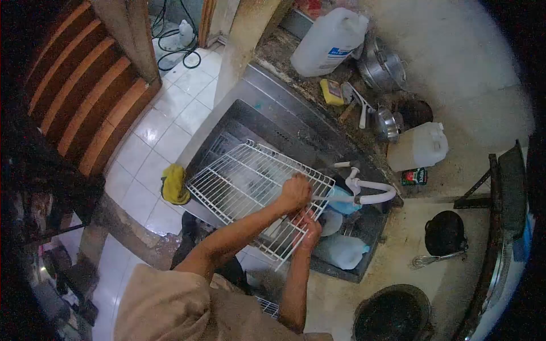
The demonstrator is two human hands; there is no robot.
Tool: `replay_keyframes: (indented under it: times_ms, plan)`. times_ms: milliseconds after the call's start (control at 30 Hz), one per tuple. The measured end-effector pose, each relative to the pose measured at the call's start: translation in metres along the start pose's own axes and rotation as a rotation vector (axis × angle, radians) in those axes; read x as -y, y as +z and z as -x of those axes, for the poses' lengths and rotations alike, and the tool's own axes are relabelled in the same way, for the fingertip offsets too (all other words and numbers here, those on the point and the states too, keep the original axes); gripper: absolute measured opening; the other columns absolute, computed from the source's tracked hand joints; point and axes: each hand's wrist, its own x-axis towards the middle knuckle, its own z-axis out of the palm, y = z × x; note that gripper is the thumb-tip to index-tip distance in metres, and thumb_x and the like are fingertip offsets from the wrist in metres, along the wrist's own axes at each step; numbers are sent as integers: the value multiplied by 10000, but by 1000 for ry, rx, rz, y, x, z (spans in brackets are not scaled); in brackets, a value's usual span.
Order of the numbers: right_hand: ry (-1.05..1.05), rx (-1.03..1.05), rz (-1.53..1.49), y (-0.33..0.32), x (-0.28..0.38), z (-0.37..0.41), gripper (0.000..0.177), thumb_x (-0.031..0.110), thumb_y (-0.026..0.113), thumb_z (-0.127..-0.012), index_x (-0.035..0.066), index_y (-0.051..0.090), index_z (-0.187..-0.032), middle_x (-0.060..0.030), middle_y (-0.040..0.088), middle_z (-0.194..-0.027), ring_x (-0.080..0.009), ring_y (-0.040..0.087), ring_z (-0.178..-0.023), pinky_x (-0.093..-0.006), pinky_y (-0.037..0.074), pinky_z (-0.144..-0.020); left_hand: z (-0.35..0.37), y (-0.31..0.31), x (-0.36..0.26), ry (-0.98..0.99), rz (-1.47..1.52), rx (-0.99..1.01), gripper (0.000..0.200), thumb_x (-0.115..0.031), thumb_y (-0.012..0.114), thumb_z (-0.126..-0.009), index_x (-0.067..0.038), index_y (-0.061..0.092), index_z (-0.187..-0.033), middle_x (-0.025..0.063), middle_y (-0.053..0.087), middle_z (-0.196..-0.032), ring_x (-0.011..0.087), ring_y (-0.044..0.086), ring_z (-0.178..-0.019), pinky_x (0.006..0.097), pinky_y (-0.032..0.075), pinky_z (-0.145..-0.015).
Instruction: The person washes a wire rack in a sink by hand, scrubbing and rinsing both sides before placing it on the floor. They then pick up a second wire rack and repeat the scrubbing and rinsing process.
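Observation:
A white wire rack (244, 181) lies tilted across the sink (236, 108), its near end sticking out over the front rim. My right hand (309, 232) grips the rack by its right-hand edge, fingers wrapped round the wires. Just above it, my left hand (296, 192) is closed against the rack's bars; whatever its curled fingers may hold is hidden. The white pipe faucet (376, 193) curves over the sink, its spout end close beside my left hand. Beneath the rack, part of the basin looks wet and whitish.
A yellow-green cloth (176, 184) hangs at the sink's left rim. Plastic jugs (333, 42), a yellow box (331, 92) and metal pots (382, 68) line the back ledge. A translucent bottle (344, 252) lies at the sink's right. A black pan (445, 233) and whisk (429, 260) hang nearby.

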Motion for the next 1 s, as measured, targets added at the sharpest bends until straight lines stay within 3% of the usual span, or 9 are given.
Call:
replay_keyframes:
  times_ms: [100, 200, 333, 400, 500, 633, 833, 900, 1000]
  plan:
    - [8, 3, -107, 7, 7, 19, 420, 67, 629, -766, -55, 520, -1153, -151, 624, -976, -253, 623, -865, -391, 517, -759, 12, 10, -15, -26, -262, -58, 579, -418, 447, -872, -4, 481, -1275, 319, 442, -1286, 488, 377, -1229, 606, 249, -1026]
    - [92, -72, -219, 23, 33, 48, 468, 31, 616, -781, -64, 467, -1214, -213, 616, -1046, -316, 636, -902, -447, 527, -792, -56, 83, 12, -233, -5, -654, 718, -486, 352, -906, 62, 320, -1369, 310, 312, -1399, 476, 273, -1307, 565, 151, -1085]
    - [8, -174, -11, 28, 23, 88, 372, 36, 610, -791, -43, 526, -1145, -205, 601, -1090, -286, 597, -1005, -427, 493, -841, -127, 86, 5, -642, 355, -516, 842, -546, 324, -895, 130, 204, -1382, 307, 215, -1447, 472, 150, -1357, 541, 66, -1110]
    - [-77, -225, 49, -5, -8, 71, 355, 31, 588, -800, -44, 545, -1144, -200, 596, -1116, -269, 591, -1003, -402, 488, -830, -107, 110, -35, -241, -4, -65, 850, -543, 363, -875, 148, 243, -1356, 363, 221, -1412, 478, 179, -1344, 554, 88, -1105]
    - [-154, -351, 166, -12, -15, 69, 371, -9, 509, -817, -51, 547, -1183, -202, 579, -1159, -259, 590, -979, -374, 487, -798, -85, 169, -74, -134, 148, -241, 823, -524, 413, -855, 139, 305, -1331, 398, 255, -1374, 509, 245, -1306, 577, 145, -1086]
    - [-126, -197, -171, 0, 31, 111, 473, -47, 461, -812, -55, 446, -1285, -241, 547, -1199, -325, 567, -1086, -422, 487, -900, -153, 118, -2, -92, 27, 307, 696, -460, 394, -890, 99, 364, -1305, 346, 338, -1343, 476, 335, -1252, 561, 250, -1034]
    - [-226, -272, -41, -29, 15, 77, 521, -35, 478, -793, -53, 419, -1310, -264, 526, -1226, -375, 559, -1094, -429, 495, -902, -70, 168, -53, 175, -121, -245, 510, -355, 418, -916, -6, 451, -1286, 181, 500, -1289, 357, 522, -1118, 538, 390, -952]
    - [-218, -290, -157, -26, 46, 94, 533, -5, 485, -793, -82, 398, -1313, -285, 516, -1226, -389, 552, -1106, -434, 508, -878, -137, 180, 14, 196, -112, 203, 578, -448, 346, -925, -48, 396, -1339, 240, 455, -1281, 402, 455, -1165, 533, 392, -938]
    - [-268, -289, -47, -31, 76, 105, 537, 37, 510, -798, -100, 396, -1305, -300, 512, -1221, -412, 542, -1112, -464, 487, -897, -112, 114, 40, -106, -170, 171, 633, -467, 343, -923, -72, 302, -1416, 219, 221, -1470, 377, 206, -1359, 557, 278, -1038]
